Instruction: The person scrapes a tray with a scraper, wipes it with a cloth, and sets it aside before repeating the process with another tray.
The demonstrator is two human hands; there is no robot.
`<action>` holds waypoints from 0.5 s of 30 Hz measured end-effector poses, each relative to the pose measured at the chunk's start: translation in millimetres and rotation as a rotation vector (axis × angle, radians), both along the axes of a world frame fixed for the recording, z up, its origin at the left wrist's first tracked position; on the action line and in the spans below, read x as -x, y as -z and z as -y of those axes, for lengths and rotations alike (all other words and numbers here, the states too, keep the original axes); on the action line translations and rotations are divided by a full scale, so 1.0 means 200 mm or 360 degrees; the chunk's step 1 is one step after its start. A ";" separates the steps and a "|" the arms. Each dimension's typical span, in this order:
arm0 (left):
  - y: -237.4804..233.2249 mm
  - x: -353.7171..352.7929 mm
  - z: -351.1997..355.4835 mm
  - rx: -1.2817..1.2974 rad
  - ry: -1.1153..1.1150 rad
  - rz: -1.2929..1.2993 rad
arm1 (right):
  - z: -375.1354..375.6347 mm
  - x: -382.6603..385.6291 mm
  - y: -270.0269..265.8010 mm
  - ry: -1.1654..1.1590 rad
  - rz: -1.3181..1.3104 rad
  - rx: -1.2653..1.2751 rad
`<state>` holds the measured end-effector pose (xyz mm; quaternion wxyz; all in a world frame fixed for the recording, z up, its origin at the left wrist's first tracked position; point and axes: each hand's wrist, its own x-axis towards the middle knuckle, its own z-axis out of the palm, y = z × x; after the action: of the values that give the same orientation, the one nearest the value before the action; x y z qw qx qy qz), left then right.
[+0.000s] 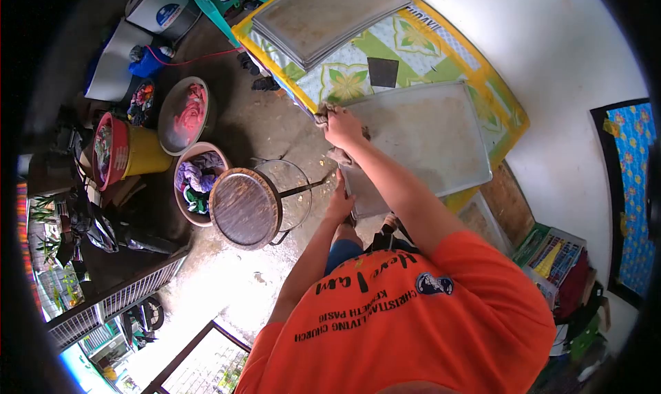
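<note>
A flat grey rectangular sheet with a thin pale rim lies partly on the table and juts over its near edge. My right hand is closed on a crumpled brownish cloth, pressed to the sheet's left edge. Lower along that edge is my left hand, gripping the sheet's near-left side with one finger stretched along the rim. Its other fingers are partly hidden. A stack of similar grey sheets rests at the table's far end, and a small dark square lies between.
Flower-patterned plastic with yellow edging covers the table. To the left are a round wooden stool, a basin with purple cloth, another basin with pink cloth and a yellow bucket. Crates stand at the right.
</note>
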<state>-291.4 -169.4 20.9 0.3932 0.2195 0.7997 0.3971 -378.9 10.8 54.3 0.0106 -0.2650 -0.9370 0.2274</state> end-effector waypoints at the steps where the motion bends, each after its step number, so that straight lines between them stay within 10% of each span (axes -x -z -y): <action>1: -0.07 0.00 -0.01 0.0024 -0.0060 0.0176 | 0.00 -0.02 -0.03 -0.0053 0.0048 0.0020; 11: -0.10 0.09 0.04 -0.0229 -0.0892 0.1473 | 0.25 -0.77 -0.13 -0.0647 0.0060 -0.0097; 15: -0.17 0.06 -0.06 -0.0272 -0.1146 0.1119 | 0.32 -1.06 -0.11 -0.0983 -0.0051 -0.0226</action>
<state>-303.8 -157.8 55.7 0.4575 -0.1855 0.6087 0.6211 -167.0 -54.2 75.7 -0.0256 0.0370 -0.9864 0.1581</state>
